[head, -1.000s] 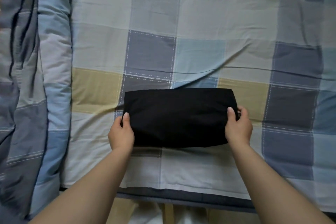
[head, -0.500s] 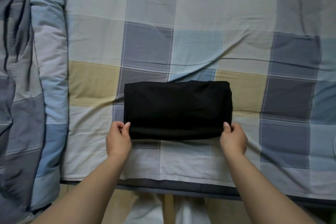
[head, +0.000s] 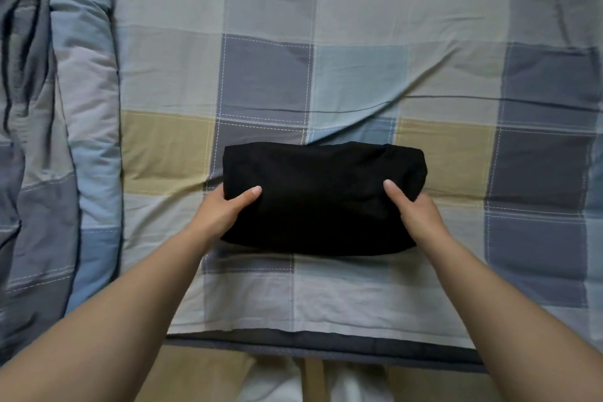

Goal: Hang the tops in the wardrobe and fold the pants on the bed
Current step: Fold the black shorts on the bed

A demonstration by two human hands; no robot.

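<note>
I grip the folded black pants (head: 321,196) at centre frame with my left hand (head: 217,210) and right hand (head: 421,210), thumbs on top, fingers probably tucked beneath. Folding looks finished; next I must lift and set them aside evenly. The checked bed sheet (head: 359,42) fills the frame, a rumpled duvet (head: 49,108) at left.

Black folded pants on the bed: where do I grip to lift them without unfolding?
Probably the two short ends of the pants, coming from the near side as the left hand and right hand do now: thumbs on top, fingers beneath. The bundle is wide and soft, so one-end grips would let it sag.
</note>
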